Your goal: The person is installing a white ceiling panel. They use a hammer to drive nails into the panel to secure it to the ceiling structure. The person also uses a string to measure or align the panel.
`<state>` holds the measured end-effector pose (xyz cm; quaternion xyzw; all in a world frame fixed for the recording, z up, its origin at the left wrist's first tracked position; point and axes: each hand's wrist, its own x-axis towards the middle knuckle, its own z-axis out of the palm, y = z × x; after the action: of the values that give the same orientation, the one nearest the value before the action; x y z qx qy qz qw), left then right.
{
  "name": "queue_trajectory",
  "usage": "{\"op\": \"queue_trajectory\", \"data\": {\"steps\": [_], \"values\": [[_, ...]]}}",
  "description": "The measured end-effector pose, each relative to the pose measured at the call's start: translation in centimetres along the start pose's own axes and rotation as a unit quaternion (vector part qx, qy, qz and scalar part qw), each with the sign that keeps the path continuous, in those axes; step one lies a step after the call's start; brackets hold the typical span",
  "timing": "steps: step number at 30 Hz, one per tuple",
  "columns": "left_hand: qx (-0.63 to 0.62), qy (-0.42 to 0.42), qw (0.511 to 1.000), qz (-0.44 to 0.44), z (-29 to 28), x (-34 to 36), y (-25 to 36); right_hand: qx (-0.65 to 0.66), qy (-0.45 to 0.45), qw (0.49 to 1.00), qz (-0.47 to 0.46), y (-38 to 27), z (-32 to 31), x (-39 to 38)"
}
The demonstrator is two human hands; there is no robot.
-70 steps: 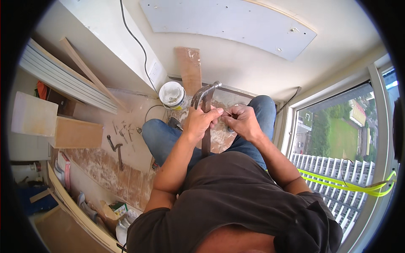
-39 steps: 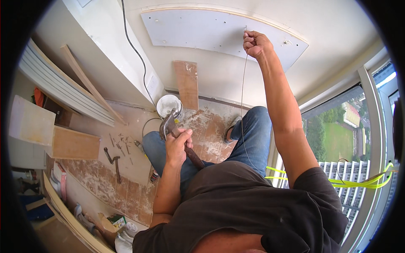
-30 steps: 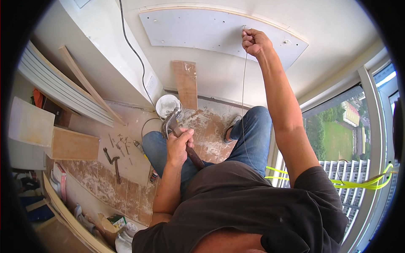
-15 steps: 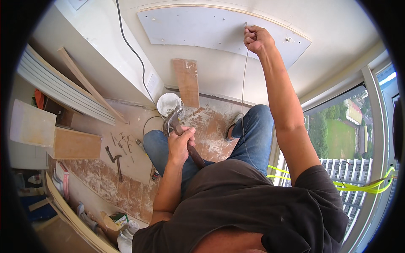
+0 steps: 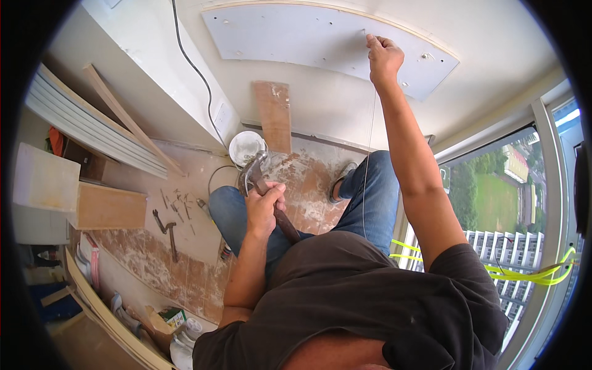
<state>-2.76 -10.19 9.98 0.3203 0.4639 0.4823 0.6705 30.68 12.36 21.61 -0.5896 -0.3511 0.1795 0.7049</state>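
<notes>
My left hand (image 5: 264,209) is closed round the wooden handle of a claw hammer (image 5: 253,174), its metal head pointing up. Raised to the wall, my right hand (image 5: 385,57) has its fingers pinched together on a thin pale cord (image 5: 368,154). The cord hangs from that hand down past my right knee. Behind the fingers is a long pale panel (image 5: 277,34) against the wall, dotted with small holes. A small peg or nail (image 5: 363,31) juts from the panel just left of my fingertips.
A white bucket (image 5: 246,145) and a leaning wooden board (image 5: 273,117) stand by the wall. Another hammer (image 5: 172,242) and scattered metal bits (image 5: 182,203) lie on the dusty floor. Long planks (image 5: 102,126) lean at left. Yellow-green straps (image 5: 530,275) hang by the window at right.
My right hand has drawn slightly right and down from the peg, and the cord has swung right with it. My left hand still holds the hammer, almost unmoved.
</notes>
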Motion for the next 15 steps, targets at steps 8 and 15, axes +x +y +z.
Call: {"op": "queue_trajectory", "data": {"steps": [8, 15], "values": [[-0.007, -0.007, 1.000, -0.009, 0.2, 0.2, 0.0, -0.018, 0.000, 1.000, 0.015, 0.3, 0.2, 0.8], [-0.007, -0.006, 1.000, -0.009, 0.1, 0.2, -0.2, -0.171, 0.061, 0.982, 0.041, -1.2, 0.8, 0.1]]}}
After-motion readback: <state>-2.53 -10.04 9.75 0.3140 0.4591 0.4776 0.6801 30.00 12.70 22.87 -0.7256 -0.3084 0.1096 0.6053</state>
